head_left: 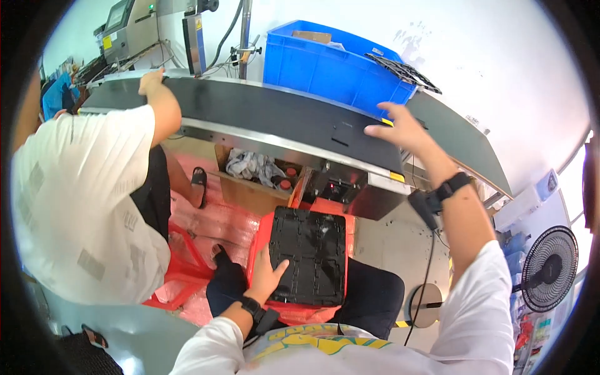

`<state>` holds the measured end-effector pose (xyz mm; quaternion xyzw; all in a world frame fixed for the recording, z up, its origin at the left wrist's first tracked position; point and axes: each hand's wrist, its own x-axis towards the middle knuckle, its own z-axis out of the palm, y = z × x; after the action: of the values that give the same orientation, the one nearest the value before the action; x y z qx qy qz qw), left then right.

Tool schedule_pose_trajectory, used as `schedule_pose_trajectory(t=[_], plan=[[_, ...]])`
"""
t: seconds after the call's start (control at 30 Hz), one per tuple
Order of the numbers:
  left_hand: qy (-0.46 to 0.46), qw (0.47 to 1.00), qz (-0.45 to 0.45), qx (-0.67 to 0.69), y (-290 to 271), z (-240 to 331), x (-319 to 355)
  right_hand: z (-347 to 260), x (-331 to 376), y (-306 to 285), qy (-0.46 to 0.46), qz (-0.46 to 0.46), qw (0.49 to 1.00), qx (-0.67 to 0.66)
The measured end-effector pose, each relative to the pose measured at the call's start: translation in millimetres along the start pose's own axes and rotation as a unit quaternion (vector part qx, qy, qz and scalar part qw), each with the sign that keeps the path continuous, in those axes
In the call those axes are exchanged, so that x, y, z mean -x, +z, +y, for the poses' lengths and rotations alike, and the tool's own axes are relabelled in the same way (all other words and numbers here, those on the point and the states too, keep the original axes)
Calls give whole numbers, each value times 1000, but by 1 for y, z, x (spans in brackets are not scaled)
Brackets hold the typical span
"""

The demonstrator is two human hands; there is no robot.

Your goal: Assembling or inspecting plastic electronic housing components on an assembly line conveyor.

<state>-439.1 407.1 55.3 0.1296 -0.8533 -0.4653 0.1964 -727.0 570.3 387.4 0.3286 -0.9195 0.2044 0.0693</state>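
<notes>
Through the head camera I have my left hand (266,276) holding the black tray (309,253) by its left edge, thumb on top; the tray lies on red plastic (306,314) between the knees. My right hand (406,131) hangs over the dark belt's (250,107) right end, grip wide, near a flat black piece (341,134).
</notes>
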Motion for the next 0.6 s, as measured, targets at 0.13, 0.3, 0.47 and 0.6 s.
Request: schedule_pose_trajectory(t=[0.13,0.3,0.47,0.6], plan=[[-13,1000,-21,-8,-11,7,1,33,-32,68,-40,-56,997,37],[-33,998,-41,-32,-13,3,0,64,-35,70,-10,-167,986,-1],[-30,997,-37,-54,-11,-1,-3,68,-17,58,24,-36,999,25],[-34,998,-30,-39,-10,8,-9,74,-6,59,42,19,997,-64]])
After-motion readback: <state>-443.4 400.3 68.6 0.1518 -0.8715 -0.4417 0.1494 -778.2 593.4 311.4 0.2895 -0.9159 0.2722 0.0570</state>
